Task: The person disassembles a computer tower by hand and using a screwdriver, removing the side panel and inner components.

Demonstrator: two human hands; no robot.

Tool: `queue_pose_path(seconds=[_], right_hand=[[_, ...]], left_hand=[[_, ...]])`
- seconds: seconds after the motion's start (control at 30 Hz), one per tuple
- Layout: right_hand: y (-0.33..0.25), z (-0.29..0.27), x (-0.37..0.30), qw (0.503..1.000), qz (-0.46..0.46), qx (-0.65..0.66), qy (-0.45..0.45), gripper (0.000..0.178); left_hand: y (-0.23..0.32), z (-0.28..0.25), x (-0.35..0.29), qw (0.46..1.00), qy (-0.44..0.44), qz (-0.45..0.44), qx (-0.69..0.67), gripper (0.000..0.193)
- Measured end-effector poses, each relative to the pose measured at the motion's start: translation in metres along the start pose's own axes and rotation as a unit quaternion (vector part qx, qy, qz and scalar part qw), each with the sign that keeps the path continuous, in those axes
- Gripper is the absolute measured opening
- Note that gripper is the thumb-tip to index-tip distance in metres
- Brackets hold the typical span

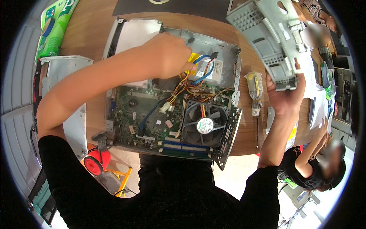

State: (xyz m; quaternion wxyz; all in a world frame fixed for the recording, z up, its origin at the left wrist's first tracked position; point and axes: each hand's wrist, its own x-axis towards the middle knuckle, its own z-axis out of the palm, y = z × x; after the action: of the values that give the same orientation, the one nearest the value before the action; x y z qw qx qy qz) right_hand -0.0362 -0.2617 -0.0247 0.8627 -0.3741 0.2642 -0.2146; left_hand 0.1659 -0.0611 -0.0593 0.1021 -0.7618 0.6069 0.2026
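Note:
An opened desktop computer case [237, 76] lies flat before me, with its green circuit board [129, 110] and a black fan [206, 124] exposed. My left hand [167, 55] reaches over the case with its fingers curled, closed at the top of a bundle of yellow, red and black power wires [179, 89]. The fingertips are partly hidden. A blue cable [204, 78] loops beside them. Raised over the table's right side, a perforated metal drive cage [267, 42] is gripped from below by my right hand [284, 95].
A bagged yellow-handled tool [254, 89] and a thin screwdriver shaft [257, 131] lie right of the case. A metal cover panel [74, 122] stands left, near a green package [55, 30]. Papers [314, 91] and other people are at the right. A red round object [97, 160] is below.

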Motion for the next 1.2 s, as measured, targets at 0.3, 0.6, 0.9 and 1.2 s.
queue_pose_path(seconds=[0.3, 0.6, 0.9, 1.2], right_hand=[[0.019, -0.006, 0.022, 0.985, -0.085, -0.039, 0.142, 0.037], [0.036, -0.009, 0.02, 0.979, -0.159, -0.09, 0.087, 0.042], [0.051, -0.009, 0.01, 0.869, -0.392, -0.3, 0.039, 0.056], [0.06, -0.007, 0.002, 0.81, -0.449, -0.377, -0.004, 0.06]], left_hand=[[0.034, -0.001, -0.023, 0.945, 0.018, 0.216, -0.245, 0.045], [0.036, -0.022, -0.021, 0.938, -0.055, 0.116, -0.321, 0.033], [0.054, 0.015, 0.026, 0.945, 0.049, 0.152, -0.285, 0.048], [0.064, 0.017, -0.003, 0.899, 0.054, 0.231, -0.367, 0.039]])
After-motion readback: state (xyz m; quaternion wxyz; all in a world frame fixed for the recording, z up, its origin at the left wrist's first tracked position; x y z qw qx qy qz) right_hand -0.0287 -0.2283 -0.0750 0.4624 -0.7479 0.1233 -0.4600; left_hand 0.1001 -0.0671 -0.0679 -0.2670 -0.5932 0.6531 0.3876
